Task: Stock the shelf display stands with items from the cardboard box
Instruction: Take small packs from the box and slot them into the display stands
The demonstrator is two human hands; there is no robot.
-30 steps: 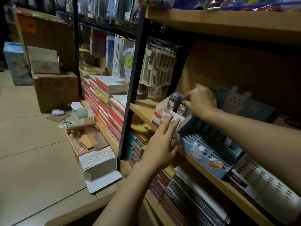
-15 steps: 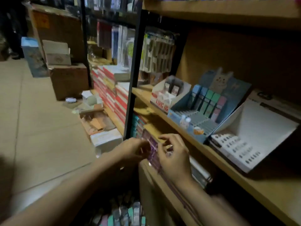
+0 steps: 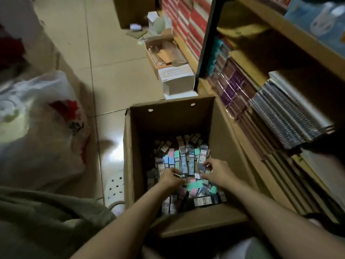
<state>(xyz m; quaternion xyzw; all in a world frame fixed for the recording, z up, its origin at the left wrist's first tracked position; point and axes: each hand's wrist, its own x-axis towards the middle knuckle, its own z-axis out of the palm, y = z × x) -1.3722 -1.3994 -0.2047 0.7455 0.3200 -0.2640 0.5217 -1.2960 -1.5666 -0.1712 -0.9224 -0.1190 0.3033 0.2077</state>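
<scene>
An open cardboard box point(image 3: 130, 146) stands on the floor below me, its bottom covered with several small packaged items point(image 3: 183, 157) in pink, teal, blue and dark wrappers. Both my hands are down inside it. My left hand point(image 3: 170, 177) curls its fingers around a small dark packet at the pile's left. My right hand point(image 3: 216, 171) pinches at packets on the right side, fingers bent; what it holds is hard to make out. A corner of the blue display stand point(image 3: 317, 21) shows on the shelf at the top right.
The wooden shelf unit point(image 3: 291, 34) runs along the right, with spiral notebooks point(image 3: 283, 116) and purple packs point(image 3: 231, 85) on the lower level. A white carton point(image 3: 177, 79) and an open box of scraps point(image 3: 164, 53) lie on the floor ahead. A plastic bag point(image 3: 41, 128) sits left.
My view has dropped from the shelf to the box on the floor. Both hands left the display stands, came down past the lower shelf and now reach into the box's packets.
</scene>
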